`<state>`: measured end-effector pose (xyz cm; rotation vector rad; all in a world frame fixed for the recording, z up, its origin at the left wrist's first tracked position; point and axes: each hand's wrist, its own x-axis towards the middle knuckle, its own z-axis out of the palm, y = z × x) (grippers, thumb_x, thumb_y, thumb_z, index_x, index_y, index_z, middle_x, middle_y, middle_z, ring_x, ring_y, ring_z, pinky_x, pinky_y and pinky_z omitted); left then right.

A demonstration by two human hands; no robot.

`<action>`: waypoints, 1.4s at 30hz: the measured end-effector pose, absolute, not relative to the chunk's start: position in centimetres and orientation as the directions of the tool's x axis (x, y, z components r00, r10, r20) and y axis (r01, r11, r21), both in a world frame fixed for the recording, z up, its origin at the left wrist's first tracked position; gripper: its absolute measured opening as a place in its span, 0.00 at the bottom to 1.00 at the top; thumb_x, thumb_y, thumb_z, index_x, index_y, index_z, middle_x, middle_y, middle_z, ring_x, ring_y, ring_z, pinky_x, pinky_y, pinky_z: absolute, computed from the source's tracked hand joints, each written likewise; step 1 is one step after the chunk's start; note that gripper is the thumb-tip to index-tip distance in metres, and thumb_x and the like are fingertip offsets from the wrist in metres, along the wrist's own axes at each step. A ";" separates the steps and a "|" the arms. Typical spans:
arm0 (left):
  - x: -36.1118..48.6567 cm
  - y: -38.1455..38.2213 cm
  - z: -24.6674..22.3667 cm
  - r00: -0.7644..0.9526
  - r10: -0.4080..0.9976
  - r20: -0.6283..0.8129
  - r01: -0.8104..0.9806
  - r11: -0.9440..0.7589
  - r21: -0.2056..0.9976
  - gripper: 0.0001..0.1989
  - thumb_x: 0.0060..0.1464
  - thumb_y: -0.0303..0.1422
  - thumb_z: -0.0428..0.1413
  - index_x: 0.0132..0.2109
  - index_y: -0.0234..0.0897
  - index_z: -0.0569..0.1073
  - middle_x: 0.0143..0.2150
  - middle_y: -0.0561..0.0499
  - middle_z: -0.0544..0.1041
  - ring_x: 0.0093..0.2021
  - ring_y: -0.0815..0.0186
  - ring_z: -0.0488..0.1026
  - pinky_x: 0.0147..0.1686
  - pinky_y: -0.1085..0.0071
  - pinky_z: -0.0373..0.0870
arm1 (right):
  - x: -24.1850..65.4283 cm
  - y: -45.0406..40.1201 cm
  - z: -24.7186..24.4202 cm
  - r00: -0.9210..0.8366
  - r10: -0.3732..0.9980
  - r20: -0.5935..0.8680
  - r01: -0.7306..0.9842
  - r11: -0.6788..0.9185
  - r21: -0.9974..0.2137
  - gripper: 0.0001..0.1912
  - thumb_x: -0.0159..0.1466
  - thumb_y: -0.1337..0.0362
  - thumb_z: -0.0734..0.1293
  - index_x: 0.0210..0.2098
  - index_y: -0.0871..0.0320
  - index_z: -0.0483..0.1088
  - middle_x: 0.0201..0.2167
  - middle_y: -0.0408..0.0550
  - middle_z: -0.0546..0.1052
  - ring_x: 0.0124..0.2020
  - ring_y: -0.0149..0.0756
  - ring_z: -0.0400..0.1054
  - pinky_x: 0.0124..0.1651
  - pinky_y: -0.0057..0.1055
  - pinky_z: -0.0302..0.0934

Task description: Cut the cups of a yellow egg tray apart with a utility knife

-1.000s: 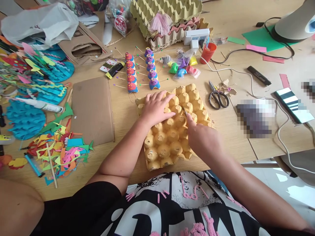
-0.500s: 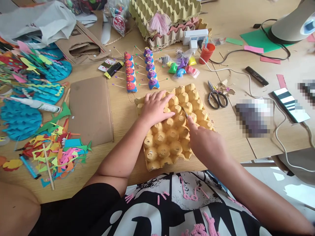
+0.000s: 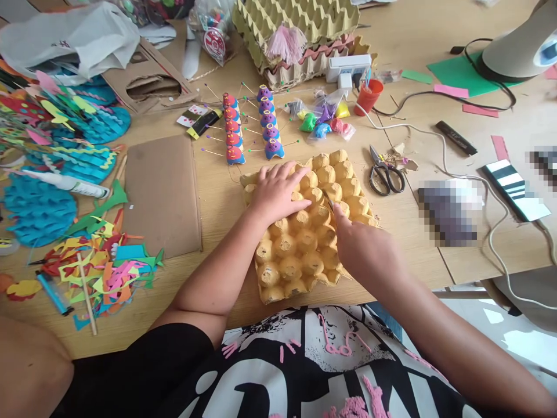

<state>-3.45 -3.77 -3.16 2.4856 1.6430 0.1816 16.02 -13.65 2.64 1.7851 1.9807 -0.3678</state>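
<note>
A yellow egg tray (image 3: 300, 244) lies bumps up on the table near the front edge. My left hand (image 3: 278, 194) rests on its upper left part, fingers spread and thumb pointing right. My right hand (image 3: 363, 244) is closed round a knife, index finger stretched along it. Only the thin dark blade (image 3: 329, 201) shows, its tip touching the tray between two bumps, right of my left thumb. The knife's handle is hidden in my hand.
Behind the tray stand a red row (image 3: 234, 130) and a purple row (image 3: 270, 125) of cup figures with pins. Black scissors (image 3: 385, 174) lie right, cardboard (image 3: 163, 197) and paper scraps (image 3: 104, 273) left. Stacked egg trays (image 3: 300, 17), a red cup (image 3: 369, 97) and cables are farther back.
The view has shifted slightly. My right hand and the knife have moved a little down and back along the tray; my left hand keeps its place on it.
</note>
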 end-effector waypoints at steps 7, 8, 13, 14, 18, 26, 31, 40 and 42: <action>-3.6 -3.8 -3.3 0.398 0.917 0.021 0.898 -0.394 0.197 0.39 0.62 0.52 0.61 0.75 0.50 0.63 0.77 0.43 0.62 0.75 0.48 0.59 0.73 0.48 0.48 | 16.3 -14.2 3.0 -0.104 0.870 -0.482 0.984 0.161 0.077 0.39 0.73 0.70 0.51 0.82 0.59 0.40 0.37 0.59 0.82 0.33 0.45 0.78 0.34 0.35 0.64; -3.6 -3.7 -3.3 0.398 0.917 0.017 0.898 -0.394 0.195 0.39 0.62 0.52 0.61 0.76 0.50 0.62 0.77 0.43 0.62 0.75 0.48 0.59 0.73 0.48 0.48 | 16.4 -14.3 3.1 -0.105 0.864 -0.492 0.983 0.165 0.080 0.39 0.73 0.70 0.51 0.82 0.58 0.39 0.37 0.58 0.82 0.33 0.45 0.78 0.34 0.36 0.64; -3.6 -3.7 -3.2 0.389 0.921 0.014 0.902 -0.384 0.195 0.39 0.62 0.52 0.62 0.75 0.51 0.63 0.77 0.44 0.62 0.75 0.48 0.59 0.74 0.48 0.48 | 15.8 -13.4 3.0 -0.092 0.868 -0.489 0.987 0.145 0.072 0.40 0.72 0.71 0.52 0.82 0.58 0.40 0.38 0.59 0.82 0.36 0.46 0.79 0.36 0.35 0.65; -3.6 -3.7 -3.2 0.388 0.922 0.013 0.903 -0.383 0.197 0.39 0.61 0.52 0.62 0.75 0.51 0.63 0.77 0.44 0.63 0.75 0.48 0.59 0.74 0.48 0.48 | 15.7 -13.2 3.1 -0.088 0.866 -0.492 0.987 0.143 0.075 0.41 0.71 0.73 0.52 0.82 0.59 0.39 0.38 0.59 0.82 0.36 0.45 0.79 0.35 0.35 0.65; -3.6 -3.7 -3.3 0.394 0.919 0.008 0.900 -0.387 0.199 0.39 0.62 0.52 0.62 0.75 0.51 0.62 0.77 0.43 0.62 0.75 0.48 0.59 0.74 0.47 0.48 | 15.7 -13.8 3.9 -0.103 0.849 -0.519 0.980 0.175 0.092 0.41 0.71 0.74 0.51 0.82 0.61 0.38 0.38 0.59 0.82 0.34 0.45 0.78 0.32 0.34 0.64; -3.5 -3.8 -3.1 0.391 0.920 0.017 0.900 -0.386 0.203 0.38 0.62 0.51 0.62 0.75 0.51 0.63 0.77 0.44 0.63 0.75 0.48 0.59 0.73 0.48 0.49 | 15.9 -13.4 3.2 -0.105 0.875 -0.473 0.987 0.151 0.059 0.39 0.72 0.71 0.52 0.82 0.60 0.42 0.38 0.59 0.82 0.36 0.46 0.79 0.35 0.34 0.64; -3.5 -3.8 -3.1 0.397 0.918 0.008 0.898 -0.390 0.204 0.38 0.62 0.51 0.62 0.75 0.51 0.63 0.77 0.43 0.63 0.75 0.48 0.59 0.74 0.48 0.48 | 16.3 -14.2 3.2 -0.116 0.878 -0.464 0.982 0.170 0.077 0.37 0.74 0.68 0.50 0.82 0.61 0.42 0.38 0.59 0.82 0.34 0.46 0.78 0.31 0.36 0.62; -3.6 -3.7 -3.4 0.399 0.917 0.019 0.895 -0.394 0.210 0.39 0.62 0.51 0.61 0.75 0.50 0.63 0.77 0.43 0.62 0.75 0.47 0.58 0.73 0.47 0.48 | 16.0 -14.2 3.1 -0.097 0.875 -0.474 0.984 0.156 0.086 0.39 0.73 0.71 0.51 0.82 0.59 0.41 0.39 0.60 0.82 0.35 0.47 0.79 0.34 0.36 0.65; -3.6 -3.7 -3.3 0.402 0.916 0.022 0.894 -0.397 0.210 0.39 0.62 0.51 0.62 0.75 0.49 0.63 0.77 0.42 0.62 0.75 0.47 0.59 0.73 0.47 0.48 | 16.1 -14.4 3.2 -0.103 0.872 -0.479 0.983 0.164 0.087 0.38 0.74 0.70 0.50 0.82 0.60 0.41 0.39 0.60 0.82 0.35 0.46 0.79 0.34 0.35 0.65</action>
